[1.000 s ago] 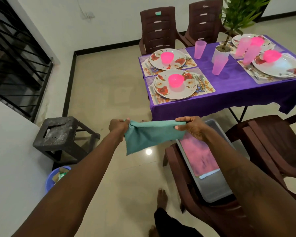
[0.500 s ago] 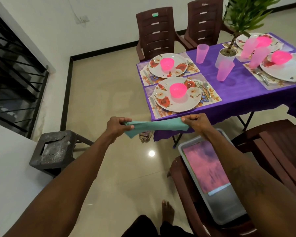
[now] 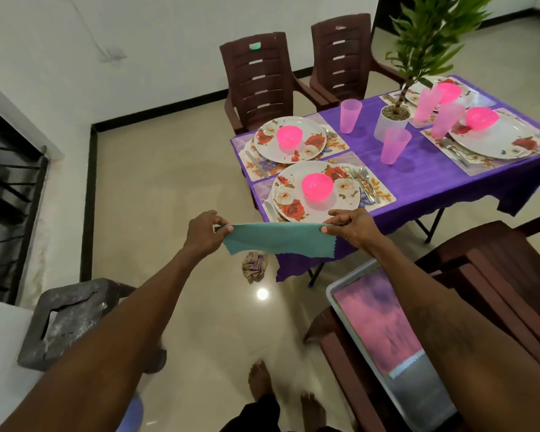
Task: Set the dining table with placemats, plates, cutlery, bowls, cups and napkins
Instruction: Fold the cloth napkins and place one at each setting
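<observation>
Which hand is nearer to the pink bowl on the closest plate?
Right. The right hand pinches one corner of the teal napkin just in front of the pink bowl; the left hand pinches the other corner, off to its left.

no text, label, brand, number or sign can be read anywhere in view.

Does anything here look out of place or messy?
Yes. A crumpled cloth lies on the floor by the near corner of the table, and the grey stool on the left has a cracked seat.
</observation>
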`<state>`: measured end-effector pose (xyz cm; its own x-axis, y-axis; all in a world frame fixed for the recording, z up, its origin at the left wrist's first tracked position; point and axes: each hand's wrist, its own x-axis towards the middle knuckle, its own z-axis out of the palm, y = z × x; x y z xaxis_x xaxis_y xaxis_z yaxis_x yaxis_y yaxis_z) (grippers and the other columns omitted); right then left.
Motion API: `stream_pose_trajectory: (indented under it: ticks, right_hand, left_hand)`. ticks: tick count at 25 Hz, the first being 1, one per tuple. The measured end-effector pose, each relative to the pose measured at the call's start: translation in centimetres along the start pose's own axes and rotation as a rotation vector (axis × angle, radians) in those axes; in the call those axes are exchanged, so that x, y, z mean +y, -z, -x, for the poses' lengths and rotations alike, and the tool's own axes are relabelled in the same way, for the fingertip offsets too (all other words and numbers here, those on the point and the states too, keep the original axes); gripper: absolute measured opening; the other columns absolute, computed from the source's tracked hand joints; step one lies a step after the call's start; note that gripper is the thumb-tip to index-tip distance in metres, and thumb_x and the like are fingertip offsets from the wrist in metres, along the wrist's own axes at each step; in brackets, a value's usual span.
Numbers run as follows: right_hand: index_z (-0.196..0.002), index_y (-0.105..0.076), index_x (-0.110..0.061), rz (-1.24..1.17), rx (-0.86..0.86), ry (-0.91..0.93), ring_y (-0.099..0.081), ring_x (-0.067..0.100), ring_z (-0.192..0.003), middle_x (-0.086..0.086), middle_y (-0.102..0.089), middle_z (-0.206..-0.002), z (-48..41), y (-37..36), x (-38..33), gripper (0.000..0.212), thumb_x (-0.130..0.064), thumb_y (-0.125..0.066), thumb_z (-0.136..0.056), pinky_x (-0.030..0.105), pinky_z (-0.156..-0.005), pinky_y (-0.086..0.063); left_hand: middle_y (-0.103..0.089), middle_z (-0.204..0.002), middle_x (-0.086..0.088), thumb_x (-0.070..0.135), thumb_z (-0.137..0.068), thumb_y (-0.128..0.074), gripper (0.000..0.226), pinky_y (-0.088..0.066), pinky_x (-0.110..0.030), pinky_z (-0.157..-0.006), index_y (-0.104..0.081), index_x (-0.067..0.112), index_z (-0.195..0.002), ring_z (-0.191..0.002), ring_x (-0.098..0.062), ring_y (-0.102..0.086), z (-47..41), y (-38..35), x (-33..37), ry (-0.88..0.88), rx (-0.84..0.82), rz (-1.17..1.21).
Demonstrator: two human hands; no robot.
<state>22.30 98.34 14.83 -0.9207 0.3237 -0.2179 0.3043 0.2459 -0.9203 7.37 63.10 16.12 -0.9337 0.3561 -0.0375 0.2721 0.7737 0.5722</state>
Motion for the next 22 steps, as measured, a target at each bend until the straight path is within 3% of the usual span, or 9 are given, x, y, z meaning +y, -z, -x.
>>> stream_pose_trajectory:
  ticks: [2, 5, 7, 11, 16, 22]
  right_hand:
    - [-0.091, -0.081, -0.013, 0.040, 0.097, 0.025, -0.065, 0.012, -0.112, 0.003, -0.074, -0.112, -0.7, -1.0, -0.6, 0.014, -0.016, -0.088, -0.080, 0.028, -0.090, -0.055]
    - [-0.083, -0.078, -0.022, 0.063, 0.217, 0.042, -0.068, 0.012, -0.091, -0.002, -0.077, -0.094, -1.5, -3.1, -1.4, 0.008, -0.025, -0.085, -0.082, 0.036, -0.079, -0.057]
    - [-0.084, -0.077, -0.019, 0.056, 0.273, 0.045, -0.066, 0.013, -0.080, -0.001, -0.075, -0.086, -2.2, -4.9, -2.5, 0.008, -0.025, -0.082, -0.084, 0.035, -0.070, -0.054]
    - [-0.089, -0.077, -0.015, -0.025, 0.322, 0.021, -0.073, 0.019, -0.082, 0.002, -0.077, -0.088, -2.9, -8.8, -4.9, 0.010, -0.022, -0.083, -0.084, 0.034, -0.067, -0.062]
    - [-0.095, -0.079, -0.012, -0.105, 0.272, 0.040, -0.075, 0.018, -0.076, 0.005, -0.077, -0.085, -3.6, -12.0, -7.4, 0.015, -0.022, -0.085, -0.085, 0.034, -0.060, -0.064]
    - [-0.114, -0.079, -0.012, -0.045, 0.260, 0.125, -0.076, 0.017, -0.078, 0.003, -0.080, -0.091, -4.4, -12.7, -8.5, 0.024, -0.019, -0.078, -0.091, 0.039, -0.072, -0.065]
  left_hand:
    - [-0.072, -0.124, -0.014, 0.029, -0.091, -0.076, 0.020, -0.046, -0.032, -0.094, -0.080, 0.010, -0.098, -0.122, -0.029, -0.064, -1.3, 0.8, 0.1, -0.008, 0.026, 0.044]
    - [-0.076, -0.083, -0.001, 0.039, -0.089, -0.076, 0.025, -0.059, -0.036, -0.072, -0.078, 0.014, -0.088, -0.081, -0.022, -0.073, -3.1, 1.4, 0.3, 0.024, 0.015, 0.129]
    - [-0.075, -0.077, 0.003, 0.038, -0.086, -0.080, 0.025, -0.064, -0.038, -0.062, -0.080, 0.014, -0.089, -0.070, -0.015, -0.073, -3.8, 1.3, 1.2, 0.029, 0.003, 0.207]
    - [-0.075, -0.084, 0.002, 0.035, -0.087, -0.081, 0.025, -0.061, -0.026, -0.053, -0.079, 0.013, -0.097, -0.072, -0.012, -0.073, -4.3, -0.1, 4.3, 0.015, -0.086, 0.312]
    - [-0.078, -0.090, -0.002, 0.034, -0.087, -0.081, 0.027, -0.065, -0.037, -0.060, -0.081, 0.013, -0.104, -0.073, -0.014, -0.075, -5.3, -2.1, 7.5, 0.020, -0.106, 0.382]
    - [-0.077, -0.098, -0.006, 0.027, -0.092, -0.077, 0.021, -0.064, -0.032, -0.059, -0.079, 0.011, -0.106, -0.078, -0.017, -0.074, -6.5, -2.4, 9.3, 0.183, -0.112, 0.627]
